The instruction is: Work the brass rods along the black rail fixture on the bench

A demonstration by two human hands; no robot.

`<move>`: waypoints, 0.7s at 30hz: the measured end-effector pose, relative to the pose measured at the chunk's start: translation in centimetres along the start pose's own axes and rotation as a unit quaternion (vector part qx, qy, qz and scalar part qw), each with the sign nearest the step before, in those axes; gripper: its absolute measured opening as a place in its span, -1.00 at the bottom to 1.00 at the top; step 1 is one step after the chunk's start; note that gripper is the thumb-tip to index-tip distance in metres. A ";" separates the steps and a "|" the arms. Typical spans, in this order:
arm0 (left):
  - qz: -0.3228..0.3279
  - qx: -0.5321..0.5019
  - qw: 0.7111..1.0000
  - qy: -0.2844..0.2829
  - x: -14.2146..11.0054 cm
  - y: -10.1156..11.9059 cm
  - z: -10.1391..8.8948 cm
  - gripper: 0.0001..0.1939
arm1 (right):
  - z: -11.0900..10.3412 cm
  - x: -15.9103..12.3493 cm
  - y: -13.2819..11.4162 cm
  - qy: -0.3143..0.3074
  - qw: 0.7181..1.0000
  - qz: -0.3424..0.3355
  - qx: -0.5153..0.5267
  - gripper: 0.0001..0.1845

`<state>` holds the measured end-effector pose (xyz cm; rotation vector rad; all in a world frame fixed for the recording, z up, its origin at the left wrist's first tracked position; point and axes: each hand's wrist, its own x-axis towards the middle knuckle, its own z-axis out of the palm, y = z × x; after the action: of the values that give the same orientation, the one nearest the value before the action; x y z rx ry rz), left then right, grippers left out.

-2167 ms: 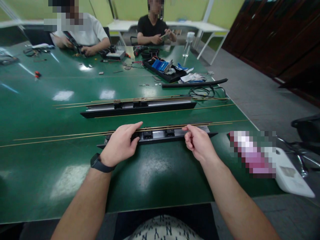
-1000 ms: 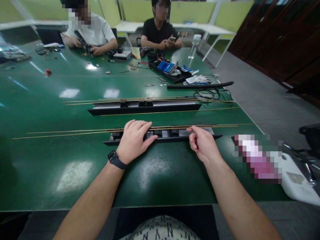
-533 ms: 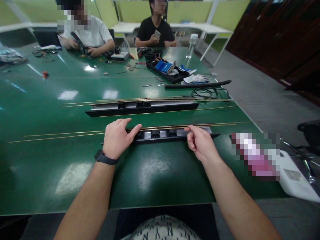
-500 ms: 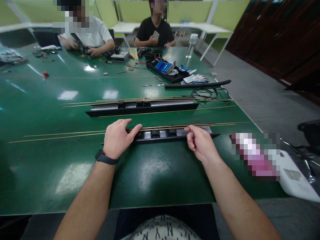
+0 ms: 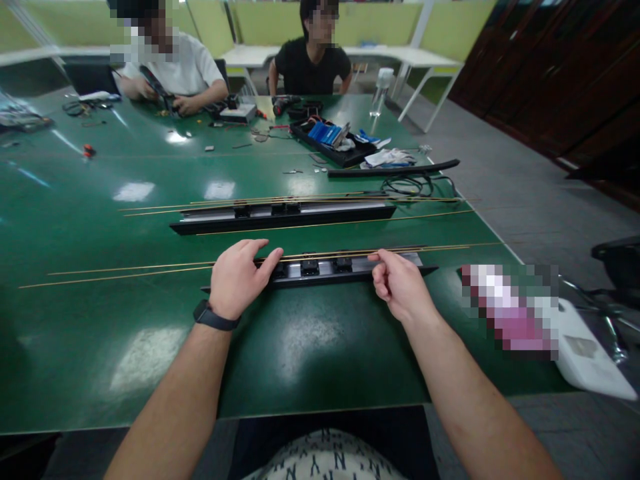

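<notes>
Close in front of me lies a long black-and-silver channel (image 5: 383, 262) with several black blocks (image 5: 310, 267) in it. Thin brass-coloured rods (image 5: 340, 255) run along its top and stick out past both ends. Over the channel's left part is my left hand (image 5: 240, 279), open, thumb and forefinger spread, the other fingers partly hidden; the rods pass beneath it. My right hand (image 5: 399, 281) is closed at the right part, thumb and forefinger pinching a rod, the rest curled in. A similar channel (image 5: 325, 217) rests farther off, with more rods (image 5: 425, 217) along it.
Farther back on the green table (image 5: 150, 373) are a black tray (image 5: 350, 157) of blue items, a curved black strip (image 5: 395, 169), a coiled cable (image 5: 407, 187) and a clear bottle (image 5: 381, 93). Two people sit across. A white object (image 5: 590, 357) stands by the right edge.
My hands have barely moved on the channel and rods. The person in black across the table has lowered the hand that held a phone and turned their head.
</notes>
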<state>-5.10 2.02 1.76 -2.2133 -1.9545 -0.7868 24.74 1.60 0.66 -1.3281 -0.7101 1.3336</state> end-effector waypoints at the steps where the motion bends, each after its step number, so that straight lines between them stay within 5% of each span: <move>1: 0.003 -0.003 1.000 0.001 0.0 0.1 0.0 -0.50 | 0.0 0.0 0.0 0.000 1.000 -0.001 0.000 -0.78; 15: 0.062 0.013 0.997 0.047 -0.4 0.8 0.2 -0.54 | -0.1 0.2 0.3 -0.003 1.000 0.001 -0.002 -0.73; 21: 0.107 -0.002 0.994 -0.010 -0.8 1.4 0.7 -0.54 | 0.0 0.0 0.1 -0.001 1.000 0.002 -0.003 -0.72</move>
<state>-3.56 1.29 1.17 -2.3886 -1.6852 -0.7406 24.67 1.60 0.55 -1.3346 -0.7139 1.3376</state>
